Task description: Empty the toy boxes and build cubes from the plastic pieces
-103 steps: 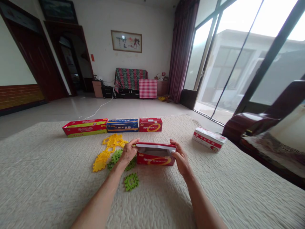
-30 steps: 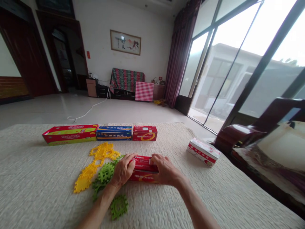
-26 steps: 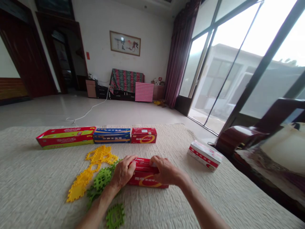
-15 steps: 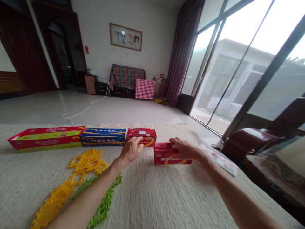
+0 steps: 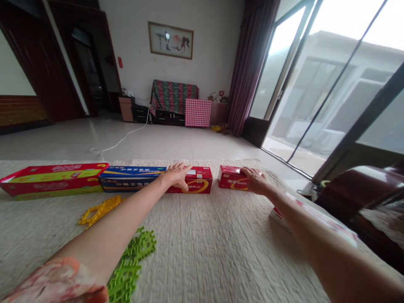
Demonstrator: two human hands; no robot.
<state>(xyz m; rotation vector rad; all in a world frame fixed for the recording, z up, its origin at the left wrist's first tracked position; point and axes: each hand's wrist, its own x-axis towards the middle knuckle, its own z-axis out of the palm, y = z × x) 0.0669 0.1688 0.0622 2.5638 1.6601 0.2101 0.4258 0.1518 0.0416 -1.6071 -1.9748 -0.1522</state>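
My left hand (image 5: 178, 176) lies over the left end of a red box (image 5: 202, 185), fingers across its top and thumb down its front. That box stands against the right end of a blue box (image 5: 126, 180) with white lettering. Farther right, my right hand (image 5: 255, 181) grips a second red box (image 5: 232, 177) at its right end, covering that part. A small gap separates the two red boxes. At the left of the row is a long red and yellow-green box (image 5: 57, 181), touching the blue one.
Yellow interlocking plastic pieces (image 5: 101, 210) and green ones (image 5: 135, 252) lie on the beige textured cover (image 5: 202, 261), partly behind my left arm. A white and red box (image 5: 331, 223) is under my right forearm. A dark wooden armrest (image 5: 356, 189) borders the right.
My right hand has moved the second red box away from me and into line with the others. My left hand has shifted onto the first red box's left end. The view has turned slightly.
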